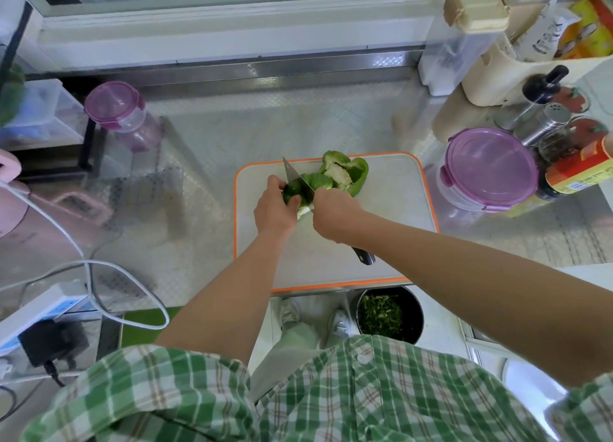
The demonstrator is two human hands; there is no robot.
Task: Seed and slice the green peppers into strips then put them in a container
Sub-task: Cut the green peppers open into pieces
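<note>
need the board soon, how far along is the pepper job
Early. Done: one split pepper half, seed core in, lies on the cutting board. In hand: the left hand holds a pepper piece while the right hand drives the knife through it. Left: seeding, strips, filling the lidded container.

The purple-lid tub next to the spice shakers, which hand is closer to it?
Right. The right hand, gripping the knife, is left of the tub. The left hand, holding a green pepper piece, sits farther left, beyond the right hand.
</note>
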